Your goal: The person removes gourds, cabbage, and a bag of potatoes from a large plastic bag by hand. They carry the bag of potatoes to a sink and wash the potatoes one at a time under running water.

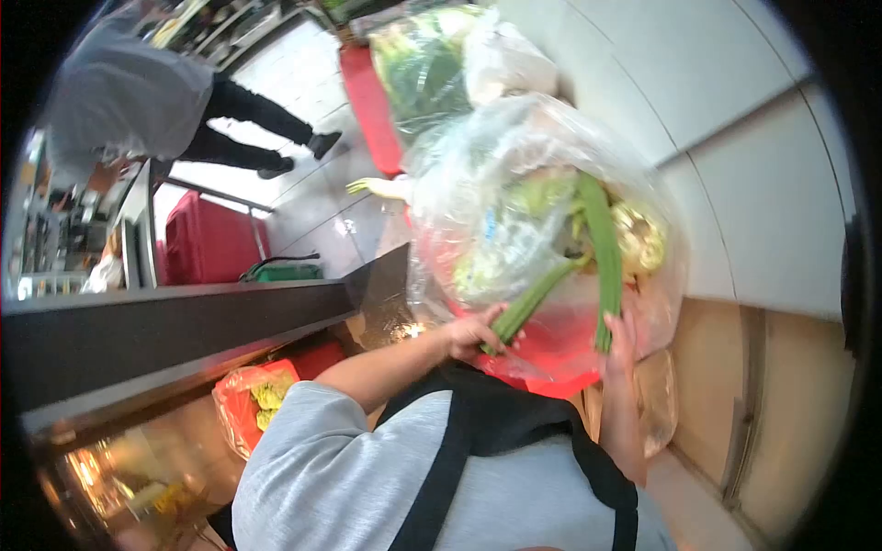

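Observation:
A large clear plastic bag (514,184) bulges with greens, long green stalks (597,248) and yellowish vegetables, over something red at its bottom. My left hand (476,332) grips the lower end of one green stalk at the bag's base. On the bag's right side, my right hand (625,338) lies against another stalk. Both arms reach up from my grey shirt and black apron (478,441). The view is tilted.
A second bag of greens (423,60) and a white bag (505,60) lie beyond. A dark counter edge (184,321) runs on the left, with a red bag of yellow-green produce (257,404) below. Another person (138,101) walks at the upper left by red mats (367,101).

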The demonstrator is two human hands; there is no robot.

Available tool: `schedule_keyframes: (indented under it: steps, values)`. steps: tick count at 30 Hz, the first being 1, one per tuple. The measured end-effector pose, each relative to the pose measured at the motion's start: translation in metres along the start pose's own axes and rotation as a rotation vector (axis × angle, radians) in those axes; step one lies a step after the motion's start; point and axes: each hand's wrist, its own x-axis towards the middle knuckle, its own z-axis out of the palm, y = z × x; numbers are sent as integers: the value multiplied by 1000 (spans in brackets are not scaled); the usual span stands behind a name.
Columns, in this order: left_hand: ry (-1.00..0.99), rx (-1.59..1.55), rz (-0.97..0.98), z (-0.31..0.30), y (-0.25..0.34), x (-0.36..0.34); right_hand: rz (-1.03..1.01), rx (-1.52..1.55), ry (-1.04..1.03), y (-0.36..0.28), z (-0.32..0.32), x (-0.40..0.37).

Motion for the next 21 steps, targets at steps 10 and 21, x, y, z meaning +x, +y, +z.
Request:
schedule_keyframes:
  steps: [10, 21]
  values:
    - [-3, 119, 298, 32, 26, -36, -109, 283, -115, 15, 26, -49]
    - [244, -209, 494, 10, 55, 9, -390, -358, -461, 10, 114, -33]
